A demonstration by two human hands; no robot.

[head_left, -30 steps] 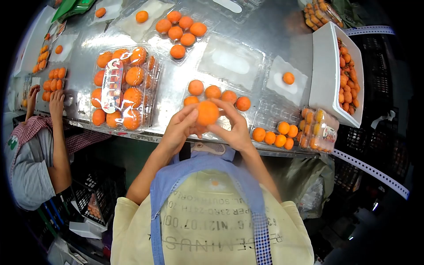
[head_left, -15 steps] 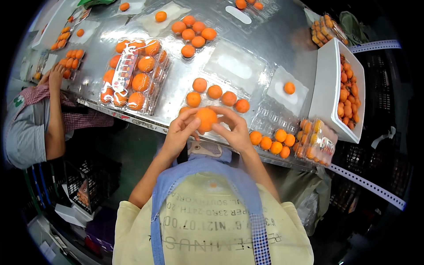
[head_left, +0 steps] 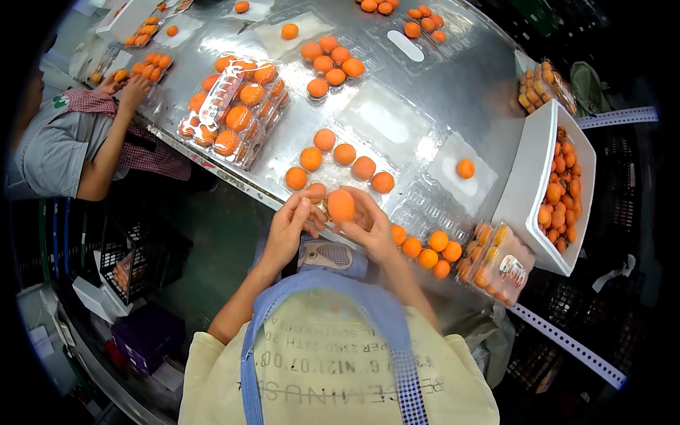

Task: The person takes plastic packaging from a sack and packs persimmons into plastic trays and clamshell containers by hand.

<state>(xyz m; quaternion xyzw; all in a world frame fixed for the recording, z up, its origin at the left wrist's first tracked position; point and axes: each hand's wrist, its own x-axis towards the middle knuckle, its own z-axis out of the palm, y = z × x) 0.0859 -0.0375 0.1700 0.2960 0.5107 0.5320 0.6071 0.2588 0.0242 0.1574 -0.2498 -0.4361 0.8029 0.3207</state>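
Note:
My right hand [head_left: 370, 225] holds an orange mandarin [head_left: 341, 205] between thumb and fingers, just above the table's front edge. My left hand [head_left: 287, 230] is to its left, thumb and fingers loosely curved and apart, with nothing plainly held. Just behind the left fingertips shows another mandarin [head_left: 316, 192], partly hidden; I cannot tell whether they touch it. Beyond the hands lies an open clear plastic tray [head_left: 340, 173] with several mandarins in its cups. Its clear lid [head_left: 382, 117] is folded back, with a white oval pad on it.
A filled, labelled clamshell pack [head_left: 234, 110] stands at left. To the right are a part-filled tray [head_left: 432, 212], a closed pack [head_left: 499, 265] and a white foam box [head_left: 542, 191] of mandarins. Another tray [head_left: 333, 64] sits farther back. At far left, a co-worker's hands [head_left: 127, 88] handle fruit.
The view has shifted and turned slightly. My left fingers have come away from the mandarin, which both hands held before; it now rests in my right hand. The co-worker's hands have moved apart.

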